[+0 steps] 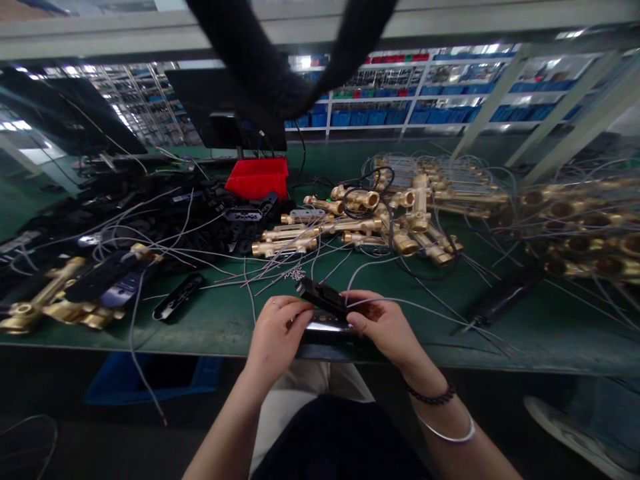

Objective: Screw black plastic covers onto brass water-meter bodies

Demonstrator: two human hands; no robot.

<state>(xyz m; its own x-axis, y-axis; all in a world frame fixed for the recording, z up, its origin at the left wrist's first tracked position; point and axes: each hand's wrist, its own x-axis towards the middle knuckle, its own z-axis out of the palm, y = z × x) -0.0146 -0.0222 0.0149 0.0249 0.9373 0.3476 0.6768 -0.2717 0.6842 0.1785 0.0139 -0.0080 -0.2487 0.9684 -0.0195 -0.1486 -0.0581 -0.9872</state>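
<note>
Together, the left hand [280, 335] and right hand [384, 327] grip a tilted black housing [324, 296] (grey cable [370, 263] beside it) above a shiny-faced plate [327, 325].

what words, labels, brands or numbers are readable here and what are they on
None can be read anywhere in this view.
Black part between the hands: no readable lettering.
Shiny strip beneath it: small spots, too small to make out.
Red bin: no readable text.
Blue bins on the far shelves: too distant and blurred to read.

Fittings [350, 225] lie behind housing [323, 297]
</note>
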